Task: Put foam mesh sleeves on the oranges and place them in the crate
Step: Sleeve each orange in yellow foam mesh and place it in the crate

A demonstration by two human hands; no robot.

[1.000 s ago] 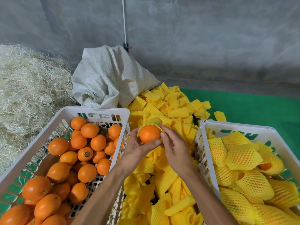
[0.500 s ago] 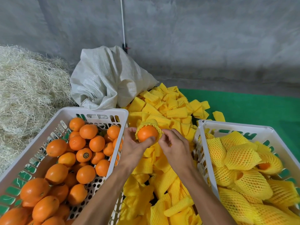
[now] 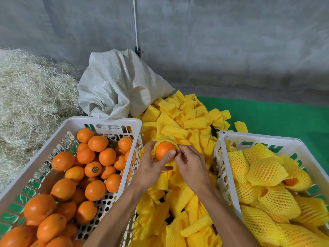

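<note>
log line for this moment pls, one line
step: sleeving | left hand: holds orange, thumb on it | right hand: pinches foam mesh sleeve edge | orange partly covered | not yet in right crate

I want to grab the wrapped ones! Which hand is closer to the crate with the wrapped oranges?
The right hand. It is just left of the crate of wrapped oranges, pinching the foam sleeve. The left hand is farther left, holding the orange, nearer the other crate.

Green floor mat (image 3: 277, 114) bearing two white crates: left crate (image 3: 53, 145) of bare oranges, right crate (image 3: 258, 138) of sleeved fruit. Loose yellow foam sleeves (image 3: 179, 125) heaped between; white sack (image 3: 121, 86) and straw pile (image 3: 30, 97) at far-left edge.
</note>
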